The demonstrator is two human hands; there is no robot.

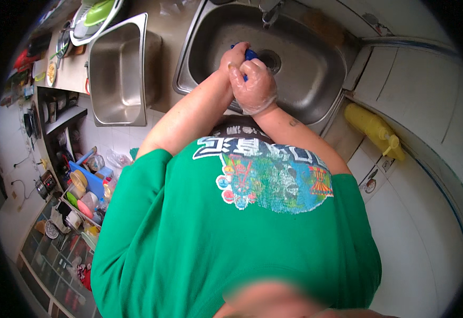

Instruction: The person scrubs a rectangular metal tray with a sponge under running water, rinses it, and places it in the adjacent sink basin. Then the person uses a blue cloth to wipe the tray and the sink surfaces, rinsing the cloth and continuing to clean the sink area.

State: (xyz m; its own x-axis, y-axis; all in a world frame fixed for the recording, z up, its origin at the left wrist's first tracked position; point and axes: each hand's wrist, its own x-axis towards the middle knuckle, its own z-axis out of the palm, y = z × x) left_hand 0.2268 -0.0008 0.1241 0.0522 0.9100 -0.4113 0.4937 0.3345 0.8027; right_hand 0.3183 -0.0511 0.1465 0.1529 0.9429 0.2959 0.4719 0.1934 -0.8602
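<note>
Both hands are close together over the stainless steel sink (pixel 315 87), just left of its drain (pixel 273 61). A crumpled blue item (pixel 250 54), perhaps a cloth, is squeezed between them; its full shape is hidden. My right hand (pixel 255 85) wears a clear disposable plastic glove and is closed around part of the blue item, with a bit of blue showing by the thumb. My left hand (pixel 234 59) lies against the right one, fingers curled over the other end of the item. Beyond the hands, the metal faucet (pixel 271 18) reaches over the basin.
A loose steel basin (pixel 116 75) stands on the counter at left, beside a white drainer (pixel 80 37) with a green bowl (pixel 99 12). A yellow pump bottle (pixel 368 125) is at right. Below left, a blue board (pixel 88 179) stands among crowded kitchenware.
</note>
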